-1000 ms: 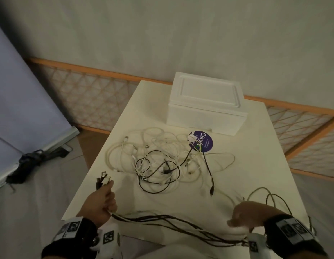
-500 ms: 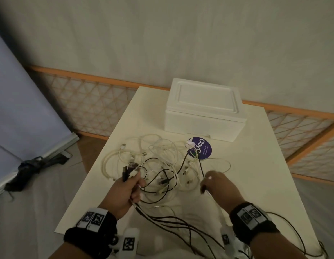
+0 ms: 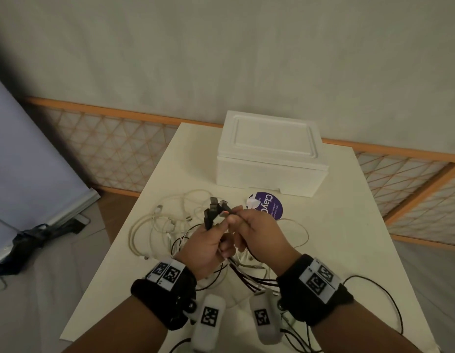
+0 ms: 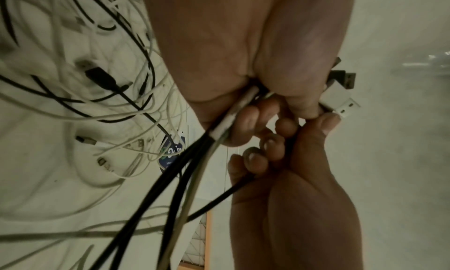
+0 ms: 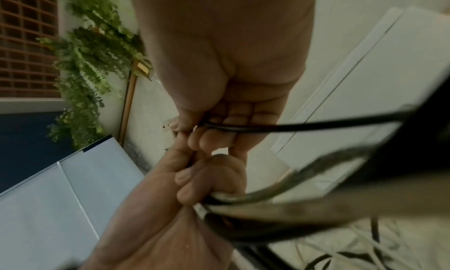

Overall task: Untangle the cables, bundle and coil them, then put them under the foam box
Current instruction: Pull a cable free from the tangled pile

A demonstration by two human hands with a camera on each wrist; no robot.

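Over the pale table [image 3: 374, 225] my left hand [image 3: 206, 248] grips the plug bundle [image 3: 216, 210] upright toward 12 o'clock, my right hand [image 3: 262, 238] pinching one black cable [image 5: 316, 123] at its 3 o'clock, foam box [image 3: 269, 161] beyond at 12.

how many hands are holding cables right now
2. The left hand grips the cable bundle just below its plugs, above the table; the right hand pinches a black cable right beside it.
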